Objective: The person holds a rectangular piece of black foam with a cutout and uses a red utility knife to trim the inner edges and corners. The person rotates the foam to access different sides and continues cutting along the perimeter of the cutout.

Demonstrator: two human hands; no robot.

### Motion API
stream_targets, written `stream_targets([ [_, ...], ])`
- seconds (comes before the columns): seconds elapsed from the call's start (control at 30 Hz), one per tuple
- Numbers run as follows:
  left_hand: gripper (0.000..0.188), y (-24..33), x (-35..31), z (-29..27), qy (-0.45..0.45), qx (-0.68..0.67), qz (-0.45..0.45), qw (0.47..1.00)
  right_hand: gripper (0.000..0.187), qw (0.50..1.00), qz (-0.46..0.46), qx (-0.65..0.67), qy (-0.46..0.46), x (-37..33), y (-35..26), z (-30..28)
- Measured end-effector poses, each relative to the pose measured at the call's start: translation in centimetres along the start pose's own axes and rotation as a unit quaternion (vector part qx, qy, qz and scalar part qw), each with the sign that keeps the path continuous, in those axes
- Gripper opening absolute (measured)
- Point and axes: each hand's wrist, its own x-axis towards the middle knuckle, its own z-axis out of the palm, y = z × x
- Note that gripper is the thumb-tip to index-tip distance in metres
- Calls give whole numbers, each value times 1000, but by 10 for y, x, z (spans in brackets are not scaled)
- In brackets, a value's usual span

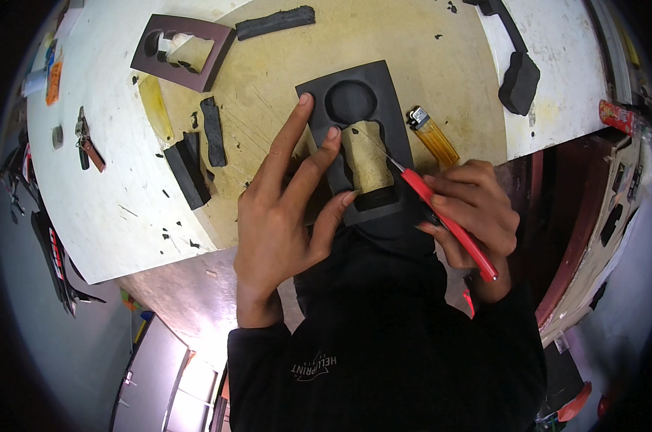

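Observation:
A black foam block [398, 108] lies at the table's front edge, with a round recess and a longer cut-out through which the tan board shows. My left hand [279, 201] rests on its left side, fingers spread, fingertips on the foam. In my right hand [477, 209] is a red-handled craft knife [452, 227]. Its thin pointed blade reaches over the right edge of the cut-out; whether it touches the foam I cannot tell. A translucent orange lighter [434, 137] lies just beyond my right hand.
A dark maroon foam block [221, 50] with cut-outs lies at the far left. Black foam offcuts [188, 169] and a yellow translucent piece [153, 108] are left of my hand. Further left is a brown-handled folding tool [88, 144]. Another foam chunk [519, 83] lies far right.

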Motion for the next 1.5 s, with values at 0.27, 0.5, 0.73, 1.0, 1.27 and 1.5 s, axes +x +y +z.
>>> stream_targets([
  [0.27,61,0,0,-1,14,-5,14,1000,49,984,84,95,129,-29,-28,12],
  [0.5,61,-6,0,-2,10,-12,26,1000,41,980,2,114,164,-3,-38,64],
  [0.73,53,-13,-1,1,17,-22,37,999,33,992,29,-23,121,-1,-42,86],
  [1.0,46,-11,-1,1,24,-30,25,999,31,988,27,-102,112,10,-46,98],
  [1.27,46,-18,-2,6,36,-36,41,998,32,980,27,-171,100,17,-47,101],
  [1.5,45,-18,-2,6,40,-33,42,998,32,976,18,-194,97,18,-47,102],
])
